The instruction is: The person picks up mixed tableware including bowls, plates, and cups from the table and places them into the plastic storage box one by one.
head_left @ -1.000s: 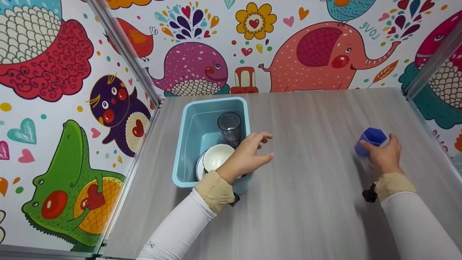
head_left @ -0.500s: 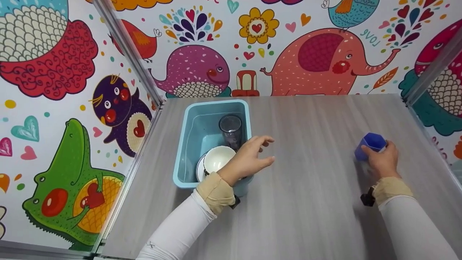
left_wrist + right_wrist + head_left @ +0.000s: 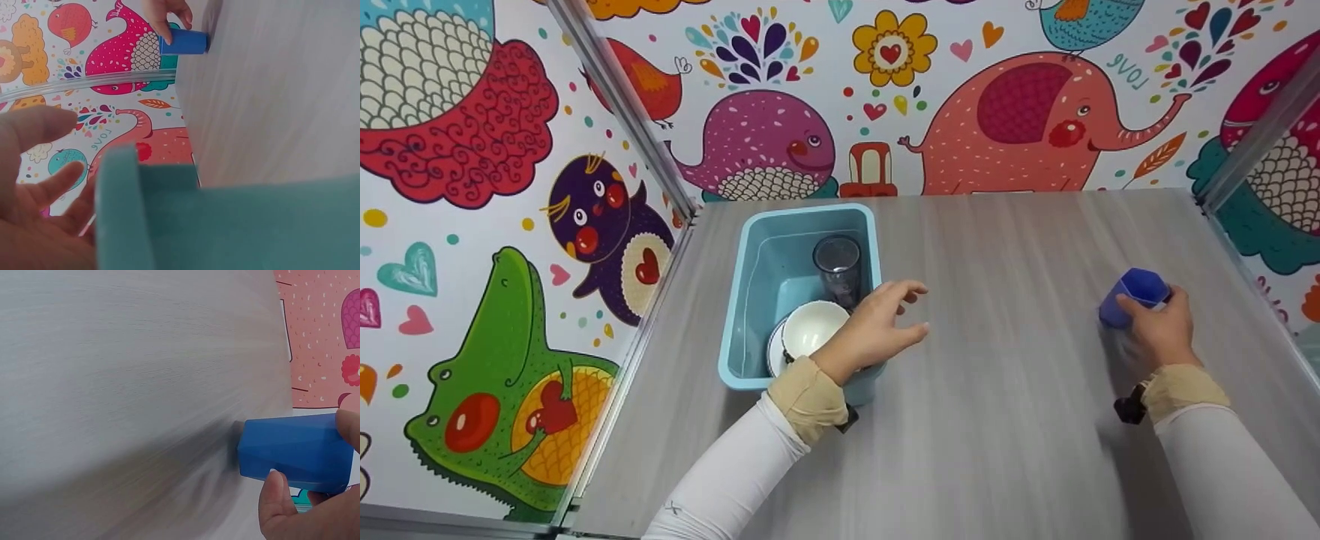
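Observation:
My right hand (image 3: pixel 1164 330) grips a blue six-sided cup (image 3: pixel 1116 309), thumb on the near side and fingers round the far side. The cup stands upright on the table's right part, its mouth facing up. In the right wrist view, fingers touch the wall of the cup (image 3: pixel 292 450) close to its base end. Over the right rim of a light-blue plastic bin (image 3: pixel 734 300) hovers my left hand (image 3: pixel 874 322), fingers spread and slightly bent, holding nothing. Inside the bin are a white bowl (image 3: pixel 812 328) on a plate (image 3: pixel 775 356) and a dark transparent glass (image 3: pixel 838 279).
Grey wood-grain table (image 3: pixel 997 412) lies between the bin and the blue cup. Walls printed with cartoon animals close off the back, left and right. A metal corner post (image 3: pixel 619 105) stands at the back left.
The head view tilts slightly. Both hands and the blue cup keep nearly the same places on the table.

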Available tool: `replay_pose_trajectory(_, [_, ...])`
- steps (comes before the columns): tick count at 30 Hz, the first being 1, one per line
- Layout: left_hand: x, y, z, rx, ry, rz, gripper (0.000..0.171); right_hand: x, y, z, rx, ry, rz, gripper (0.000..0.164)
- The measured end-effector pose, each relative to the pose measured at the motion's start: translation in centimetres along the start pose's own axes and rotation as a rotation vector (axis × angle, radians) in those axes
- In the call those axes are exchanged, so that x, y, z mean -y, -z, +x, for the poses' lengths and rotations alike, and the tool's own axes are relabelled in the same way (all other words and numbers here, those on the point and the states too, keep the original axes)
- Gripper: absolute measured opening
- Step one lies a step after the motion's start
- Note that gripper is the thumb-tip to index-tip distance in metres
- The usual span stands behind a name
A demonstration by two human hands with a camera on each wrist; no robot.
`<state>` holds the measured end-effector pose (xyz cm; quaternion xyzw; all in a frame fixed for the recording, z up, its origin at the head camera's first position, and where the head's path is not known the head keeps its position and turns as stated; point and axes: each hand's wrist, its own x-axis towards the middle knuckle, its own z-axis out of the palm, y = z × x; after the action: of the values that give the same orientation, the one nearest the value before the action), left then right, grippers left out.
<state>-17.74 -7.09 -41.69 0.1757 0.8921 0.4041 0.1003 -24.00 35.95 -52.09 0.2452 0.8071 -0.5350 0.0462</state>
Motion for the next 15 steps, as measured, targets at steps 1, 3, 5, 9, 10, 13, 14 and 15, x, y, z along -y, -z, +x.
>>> replay_pose_trajectory(1, [0.0, 0.0, 0.0, 0.001, 0.001, -0.002, 0.051, 0.1, 0.0, 0.0, 0.007, -0.009, 0.009, 0.099])
replay_pose_trajectory(3, [0.1, 0.0, 0.0, 0.001, 0.001, -0.001, 0.051, 0.2, 0.1, -0.1, 0.014, -0.02, 0.018, 0.1])
replay_pose_trajectory(5, [0.2, 0.0, 0.1, -0.001, 0.004, -0.002, 0.051, 0.3, 0.0, -0.2, 0.022, -0.031, 0.035, 0.101])
replay_pose_trajectory(9, [0.3, 0.0, 0.1, -0.003, 0.012, -0.009, 0.052, 0.3, 0.0, -0.6, 0.038, -0.042, 0.062, 0.103])
replay_pose_trajectory(10, [0.3, 0.0, 0.1, -0.003, 0.012, -0.011, 0.052, 0.4, 0.0, -0.7, 0.041, -0.044, 0.069, 0.103])
replay_pose_trajectory(13, [0.4, 0.0, 0.1, -0.006, 0.006, -0.011, 0.053, 0.4, -0.1, -0.9, 0.047, -0.04, 0.079, 0.104])
replay_pose_trajectory(14, [0.4, 0.0, 0.1, -0.008, 0.002, -0.01, 0.054, 0.5, -0.1, -1.0, 0.052, -0.039, 0.083, 0.104])
replay_pose_trajectory(15, [0.4, 0.1, 0.1, -0.008, 0.001, -0.007, 0.054, 0.5, -0.1, -1.1, 0.058, -0.038, 0.09, 0.105])
